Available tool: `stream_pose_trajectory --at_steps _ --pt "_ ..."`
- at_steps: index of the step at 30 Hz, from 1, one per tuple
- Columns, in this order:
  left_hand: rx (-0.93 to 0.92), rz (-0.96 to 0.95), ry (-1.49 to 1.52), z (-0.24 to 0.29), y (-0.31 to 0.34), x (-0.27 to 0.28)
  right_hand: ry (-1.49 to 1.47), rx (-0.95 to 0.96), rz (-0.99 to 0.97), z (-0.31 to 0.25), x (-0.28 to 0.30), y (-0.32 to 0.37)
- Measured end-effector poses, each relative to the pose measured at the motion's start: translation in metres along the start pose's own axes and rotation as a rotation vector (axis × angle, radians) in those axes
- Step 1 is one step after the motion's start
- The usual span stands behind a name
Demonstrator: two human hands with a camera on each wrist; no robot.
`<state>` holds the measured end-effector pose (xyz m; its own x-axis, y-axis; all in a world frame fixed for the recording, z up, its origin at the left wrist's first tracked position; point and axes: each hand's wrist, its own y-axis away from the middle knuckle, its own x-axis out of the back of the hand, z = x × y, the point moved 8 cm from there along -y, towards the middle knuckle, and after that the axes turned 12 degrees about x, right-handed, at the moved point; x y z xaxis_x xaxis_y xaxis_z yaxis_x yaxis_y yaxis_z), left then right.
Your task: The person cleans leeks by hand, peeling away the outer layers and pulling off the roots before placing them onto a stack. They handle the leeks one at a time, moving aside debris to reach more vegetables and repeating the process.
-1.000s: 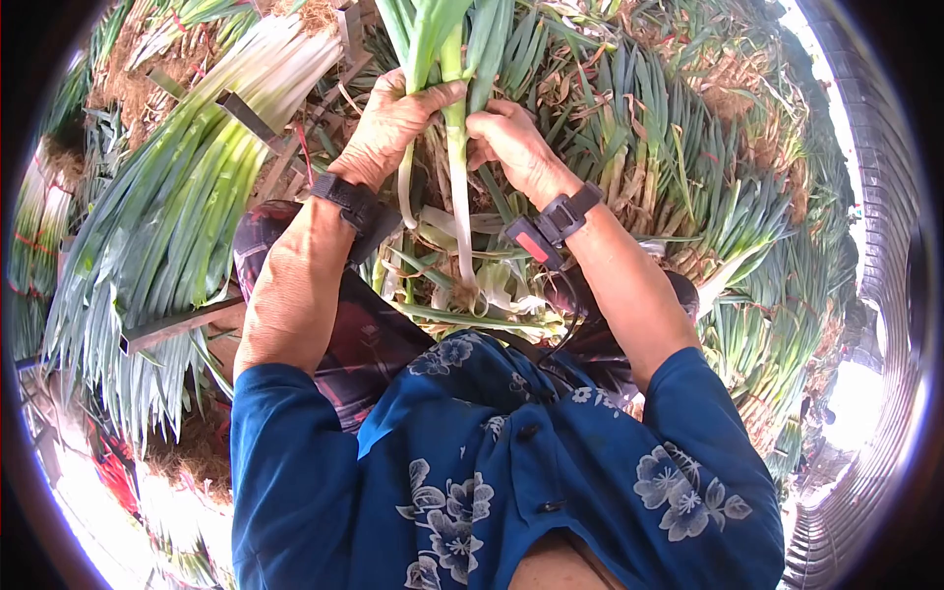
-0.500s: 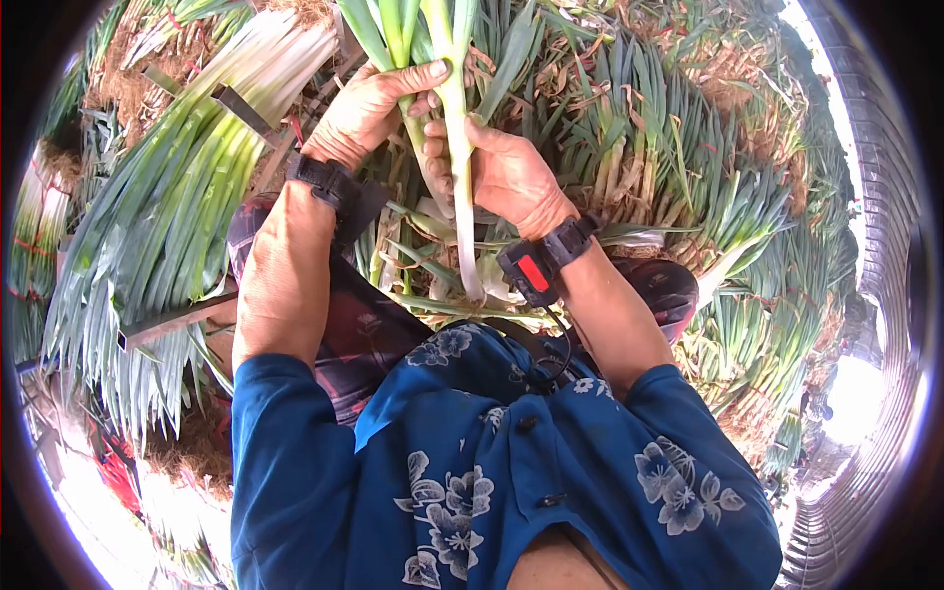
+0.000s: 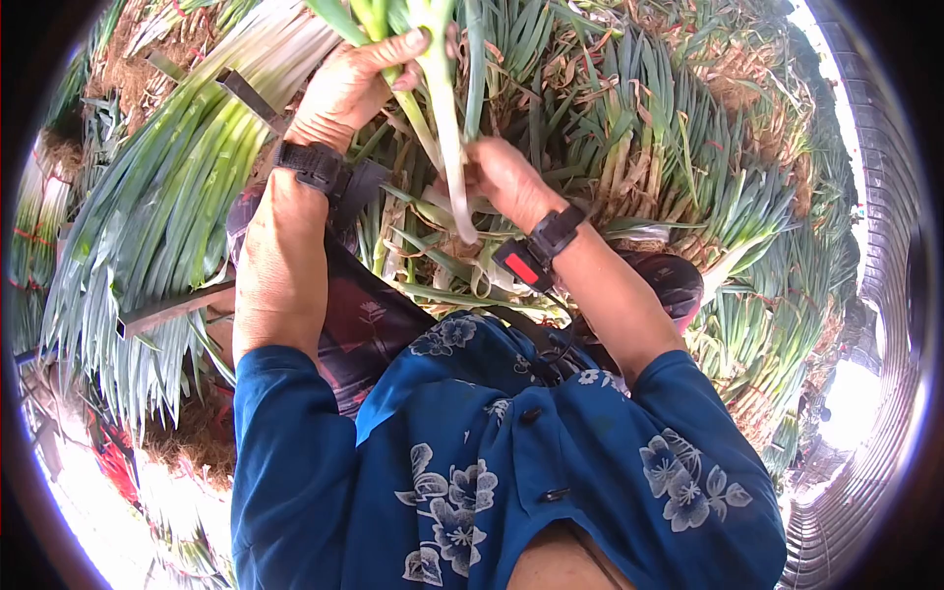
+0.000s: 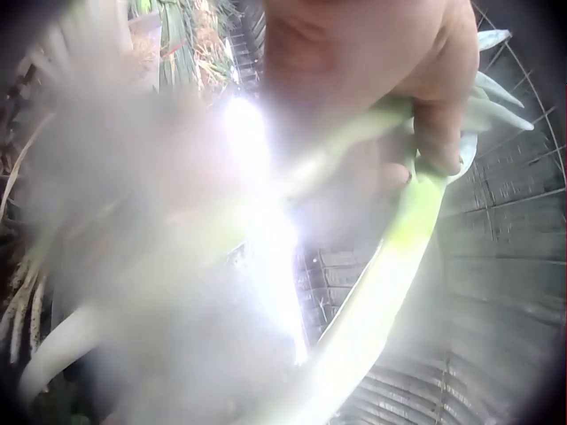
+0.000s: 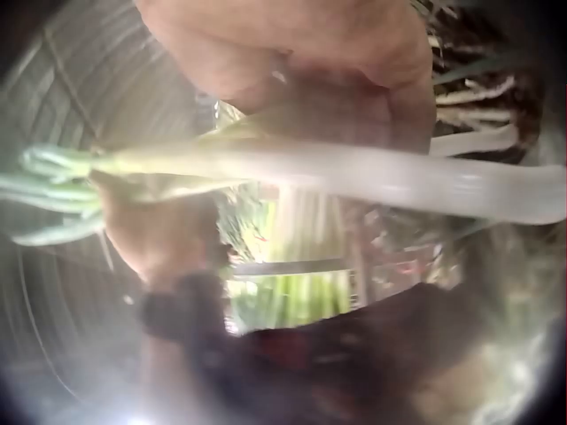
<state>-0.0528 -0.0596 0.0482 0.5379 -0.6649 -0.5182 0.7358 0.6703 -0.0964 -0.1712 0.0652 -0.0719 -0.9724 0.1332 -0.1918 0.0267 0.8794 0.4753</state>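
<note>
Raised in front of the body, my left hand (image 3: 346,87) grips two or so leeks near where the green leaves fan out, thumb across the front. The nearer leek (image 3: 447,118) hangs with its white shaft pointing down. Behind it slants a thinner leek (image 3: 418,123). My right hand (image 3: 506,182), blurred, has its fingers curled at the thinner leek's lower part, partly hidden behind the nearer shaft. The right wrist view shows the white shaft (image 5: 390,177) crossing in front of those fingers. In the left wrist view, glare and blur cover much of the right hand.
A large pile of leeks (image 3: 187,187) lies on a metal frame (image 3: 177,307) at the left. Bundled leeks (image 3: 629,128) cover the ground ahead and to the right. Loose leaves and trimmings (image 3: 433,265) lie between the knees. A ribbed dark wall (image 3: 885,197) curves along the right.
The left hand has moved up and left with the leeks. The right hand first reached up the shafts, then slid downward toward their white ends.
</note>
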Motion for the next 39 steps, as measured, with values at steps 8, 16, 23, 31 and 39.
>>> stream_pose_trajectory --at_steps 8,16,23,31,39 --pt "-0.002 0.566 0.064 0.023 0.028 0.075 1.96 0.071 -0.819 0.194 0.161 0.04" --pt "-0.265 0.805 0.143 0.088 0.065 0.133 1.758 -0.459 -0.242 0.155 0.272 0.077" --pt "-0.083 0.786 0.043 0.048 0.044 0.113 1.568 0.202 -0.095 0.036 0.185 -0.036" --pt "-0.001 0.468 0.157 0.03 0.025 0.067 0.684 0.348 0.021 0.065 0.116 -0.162" --pt "0.086 0.633 0.108 0.012 -0.001 0.078 0.994 0.2 0.201 0.128 0.125 -0.218"
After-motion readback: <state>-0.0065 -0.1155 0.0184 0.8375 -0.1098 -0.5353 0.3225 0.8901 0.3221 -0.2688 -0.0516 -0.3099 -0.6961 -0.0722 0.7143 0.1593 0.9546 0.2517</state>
